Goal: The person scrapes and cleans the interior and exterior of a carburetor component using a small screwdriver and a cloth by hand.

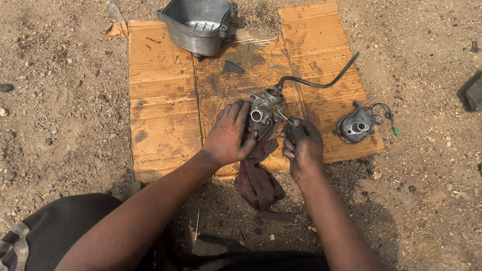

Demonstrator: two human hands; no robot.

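So I'm squatting in the dirt with a flattened sheet of cardboard (165, 100) as my work surface. My left hand (228, 135) is wrapped around the side of the carburetor (266, 111), fingers closed on the body to keep it steady and tipped up a bit off the cardboard. My right hand (301, 145) is closed around a small screwdriver (285, 119) with a greenish handle, tip pointed in at the right side of the carb. I can't really tell whether the tip is seated in a screw or just resting against the casting.

Under my left hand, draped toward me, there's a dark red rag (256, 175). A black hose (321, 80) runs off the top of the carb, away from my right hand toward the far edge of the cardboard. Out past my right hand sits a round metal part (357, 125) with thin wires and a green plug on it, already apart from the carb. Well beyond my left hand, at the far edge, is a grey metal cover (198, 25) lying open side up.

Progress-wise I'd say it's mid-strip: those two pieces are off, the carb body looks still assembled, hose attached, so most of it is left.
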